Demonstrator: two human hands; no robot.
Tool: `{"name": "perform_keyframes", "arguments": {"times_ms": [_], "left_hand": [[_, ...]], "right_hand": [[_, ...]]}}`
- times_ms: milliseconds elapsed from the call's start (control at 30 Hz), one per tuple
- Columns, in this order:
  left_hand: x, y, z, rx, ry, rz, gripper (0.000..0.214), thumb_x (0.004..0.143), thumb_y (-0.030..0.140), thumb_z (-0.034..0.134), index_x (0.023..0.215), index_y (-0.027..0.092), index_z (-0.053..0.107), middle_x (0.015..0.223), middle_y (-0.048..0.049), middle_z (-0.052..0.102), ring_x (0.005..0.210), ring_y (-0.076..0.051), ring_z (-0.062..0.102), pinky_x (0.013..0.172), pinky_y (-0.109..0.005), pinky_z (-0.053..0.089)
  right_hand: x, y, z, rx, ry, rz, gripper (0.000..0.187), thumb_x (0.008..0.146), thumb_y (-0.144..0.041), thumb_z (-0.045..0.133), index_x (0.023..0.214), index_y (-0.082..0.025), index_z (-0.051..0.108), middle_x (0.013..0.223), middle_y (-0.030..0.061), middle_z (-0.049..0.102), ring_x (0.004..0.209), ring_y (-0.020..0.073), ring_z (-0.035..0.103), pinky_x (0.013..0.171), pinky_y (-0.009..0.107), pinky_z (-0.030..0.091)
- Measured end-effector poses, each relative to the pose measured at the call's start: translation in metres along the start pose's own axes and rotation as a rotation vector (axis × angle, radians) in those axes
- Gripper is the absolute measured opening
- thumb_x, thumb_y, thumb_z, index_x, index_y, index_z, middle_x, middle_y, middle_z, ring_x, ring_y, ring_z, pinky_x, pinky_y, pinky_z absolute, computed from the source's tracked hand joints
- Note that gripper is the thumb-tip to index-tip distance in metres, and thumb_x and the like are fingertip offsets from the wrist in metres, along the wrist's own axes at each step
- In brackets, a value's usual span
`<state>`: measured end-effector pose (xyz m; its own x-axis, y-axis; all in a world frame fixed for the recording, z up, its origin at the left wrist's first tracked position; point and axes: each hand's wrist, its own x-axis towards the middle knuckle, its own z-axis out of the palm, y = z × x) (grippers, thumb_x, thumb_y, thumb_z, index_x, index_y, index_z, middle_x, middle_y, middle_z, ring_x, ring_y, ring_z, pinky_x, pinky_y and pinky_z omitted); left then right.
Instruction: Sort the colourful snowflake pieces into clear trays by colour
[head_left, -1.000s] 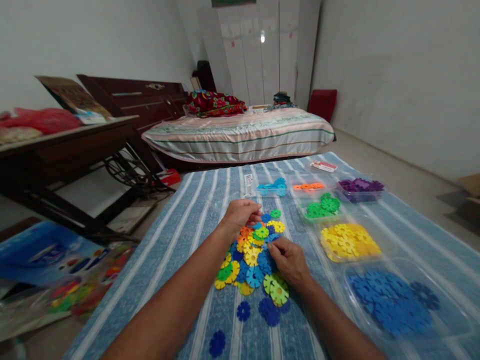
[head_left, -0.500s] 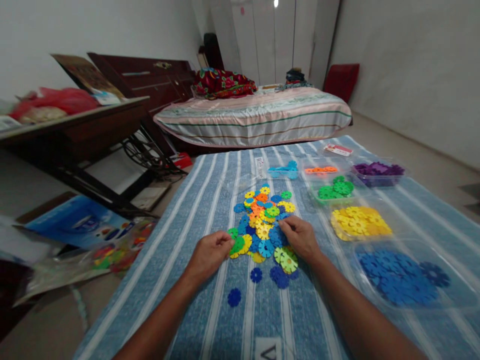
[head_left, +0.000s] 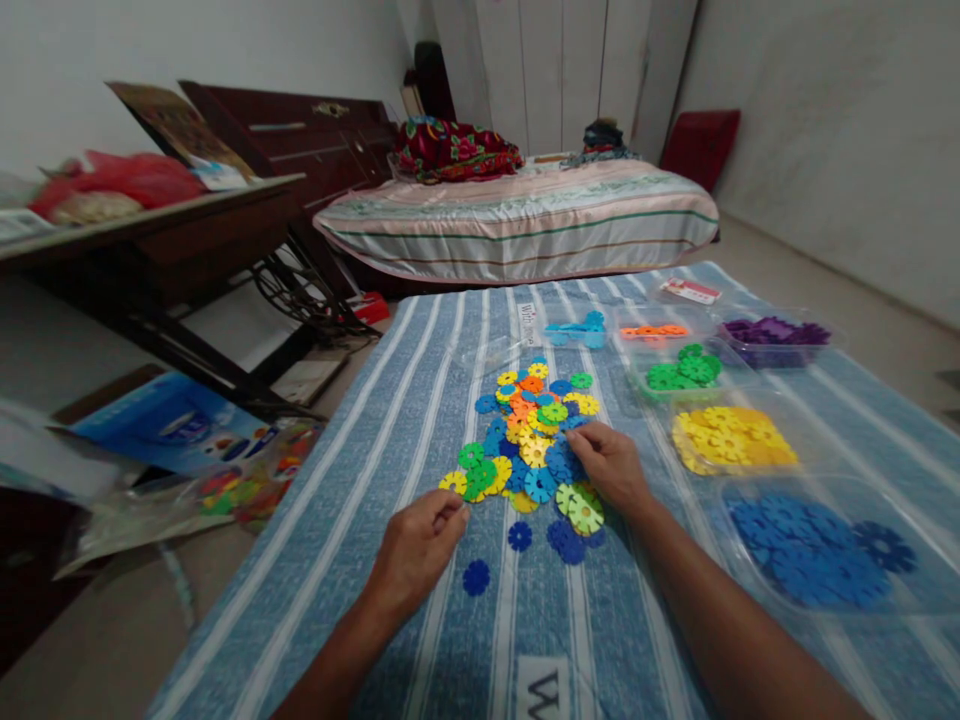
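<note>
Left hand [head_left: 420, 545] has drawn back from the pile's left edge toward the wearer, and a yellow notched plastic disc [head_left: 453, 482] now shows just beyond its fingertips; right hand [head_left: 611, 465] stays put. Left thumb and fingers bent together, can't tell if anything's between them. Right fingers pinched at mid-blue notched plastic discs [head_left: 561, 462]; can't tell if one is gripped. Multicolour heap of flower-shaped plastic discs [head_left: 535, 451] sits between the hands. Risks: discs overlap, so a pull at the right pinch could drag neighbours along. Loose dark-blue plastic discs [head_left: 475, 577], right of the left hand, could get swept by that wrist. Blues are close in shade, easy to mix up. Right of the right forearm, a large clear plastic box of blue discs [head_left: 926, 545] could be knocked by the elbow. Clear plastic box of yellow discs [head_left: 814, 445] sits right of the right hand. Writing: "With" plus a smaller, unclear word on the blue-and-white striped cloth [head_left: 405, 400] beyond both hands; big "W" nearer the wearer. Red-and-white card [head_left: 691, 291], far beyond right hand: unreadable. Bright-blue printed packet [head_left: 176, 425], well left of left hand: brand letters blurred.
</note>
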<state>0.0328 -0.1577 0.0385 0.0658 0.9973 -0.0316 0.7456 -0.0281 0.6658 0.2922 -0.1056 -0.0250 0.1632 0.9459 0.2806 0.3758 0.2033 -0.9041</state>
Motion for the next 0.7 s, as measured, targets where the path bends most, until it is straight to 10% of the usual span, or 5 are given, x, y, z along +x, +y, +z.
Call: {"name": "perform_keyframes", "arguments": {"times_ms": [700], "left_hand": [[-0.03, 0.019, 0.009, 0.35, -0.25, 0.025, 0.03, 0.083, 0.036, 0.055, 0.106, 0.018, 0.063, 0.088, -0.0038, 0.066, 0.081, -0.019, 0.063, 0.071, -0.029, 0.045]], "right_hand": [[0.001, -0.001, 0.0, 0.005, 0.01, -0.009, 0.032, 0.086, -0.04, 0.054, 0.063, -0.019, 0.063, 0.058, -0.0023, 0.053, 0.056, 0.0124, 0.047, 0.055, 0.025, 0.033]]}}
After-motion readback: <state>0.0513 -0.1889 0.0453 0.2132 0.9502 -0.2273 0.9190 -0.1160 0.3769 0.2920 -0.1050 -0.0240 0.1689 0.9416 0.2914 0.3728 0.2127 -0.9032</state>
